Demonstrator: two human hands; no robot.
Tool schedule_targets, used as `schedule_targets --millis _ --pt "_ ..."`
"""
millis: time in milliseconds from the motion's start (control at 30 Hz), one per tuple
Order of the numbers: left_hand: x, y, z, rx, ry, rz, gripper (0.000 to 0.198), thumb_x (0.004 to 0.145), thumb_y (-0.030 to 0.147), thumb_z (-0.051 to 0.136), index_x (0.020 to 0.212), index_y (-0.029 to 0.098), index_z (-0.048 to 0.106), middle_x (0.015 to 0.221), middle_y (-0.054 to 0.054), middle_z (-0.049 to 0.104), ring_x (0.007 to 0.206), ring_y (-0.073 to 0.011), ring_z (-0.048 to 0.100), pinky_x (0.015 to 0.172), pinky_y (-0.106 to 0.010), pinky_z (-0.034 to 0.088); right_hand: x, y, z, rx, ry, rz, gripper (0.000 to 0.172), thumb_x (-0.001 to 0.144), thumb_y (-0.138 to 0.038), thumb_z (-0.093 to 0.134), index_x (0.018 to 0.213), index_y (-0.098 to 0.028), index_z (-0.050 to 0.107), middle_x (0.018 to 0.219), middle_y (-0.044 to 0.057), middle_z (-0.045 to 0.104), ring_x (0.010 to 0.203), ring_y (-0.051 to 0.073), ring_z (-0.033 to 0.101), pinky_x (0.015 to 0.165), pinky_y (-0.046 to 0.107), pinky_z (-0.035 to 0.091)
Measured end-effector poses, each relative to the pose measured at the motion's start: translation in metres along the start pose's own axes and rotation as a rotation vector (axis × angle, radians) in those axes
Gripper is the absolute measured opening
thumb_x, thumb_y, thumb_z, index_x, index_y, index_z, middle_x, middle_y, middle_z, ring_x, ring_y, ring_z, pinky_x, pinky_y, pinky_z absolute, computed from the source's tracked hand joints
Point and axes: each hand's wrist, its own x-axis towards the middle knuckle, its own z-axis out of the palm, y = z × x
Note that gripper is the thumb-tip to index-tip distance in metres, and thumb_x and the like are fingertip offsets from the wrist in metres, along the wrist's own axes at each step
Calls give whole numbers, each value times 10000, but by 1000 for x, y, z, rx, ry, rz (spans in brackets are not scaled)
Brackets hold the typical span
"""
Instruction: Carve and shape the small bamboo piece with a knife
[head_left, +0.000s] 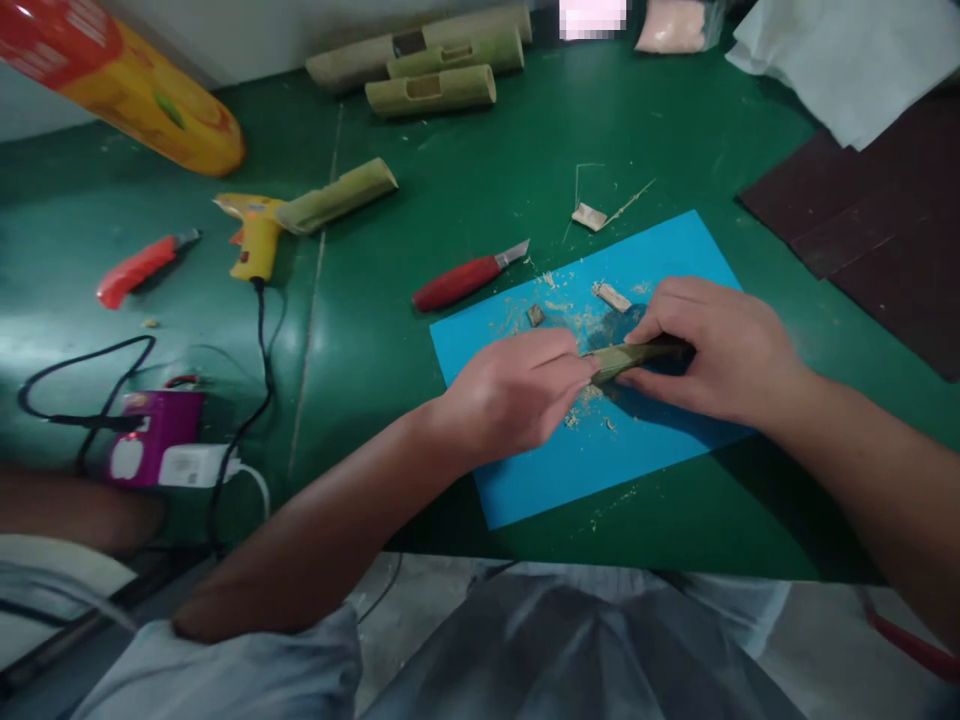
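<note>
Over a blue sheet, my left hand and my right hand grip a greenish piece of bamboo between them. The fingers of my left hand are closed round its left end. My right hand pinches the other end between thumb and fingers, and its dark far tip is partly hidden by the palm. Shavings and small bamboo chips lie on the sheet around the hands. A red-handled carving knife rests at the sheet's upper left edge, blade pointing right.
A yellow glue gun touches a cut bamboo tube. Left of it lie a red-handled tool and a purple power adapter with cables. Notched bamboo tubes and an orange-yellow bottle stand behind; dark boards lie right.
</note>
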Motion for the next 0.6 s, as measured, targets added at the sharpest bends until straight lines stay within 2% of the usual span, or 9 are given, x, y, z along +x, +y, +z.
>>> schedule_targets --millis 100,267,400,600 --pt "-2 -1 1 -6 41 17 263 1069 210 503 973 169 745 862 -52 721 777 -156 689 677 -282 553 0 -1 0 -8 -22 8 167 866 -430 739 877 -288 651 922 50 678 863 252 611 670 383 371" --pt "-2 -2 1 12 1 0 264 1060 233 524 905 175 729 891 -67 726 780 -173 686 664 -304 545 1 -1 0 -1 13 -6 204 843 -430 764 874 -268 645 910 48 673 838 237 603 662 373 366" --pt "-2 -2 0 -7 12 1 233 1063 213 521 1001 172 742 905 -64 733 803 -172 690 688 -297 547 1 -2 -1 -19 -10 14 182 846 -412 756 879 -278 637 924 48 671 856 249 614 659 383 374" --pt "0 -2 3 0 -18 -4 295 1073 235 487 895 182 716 888 -66 717 779 -171 675 669 -305 545 2 -2 -2 -18 -22 29 176 843 -397 771 868 -289 634 893 41 668 856 255 627 663 392 391"
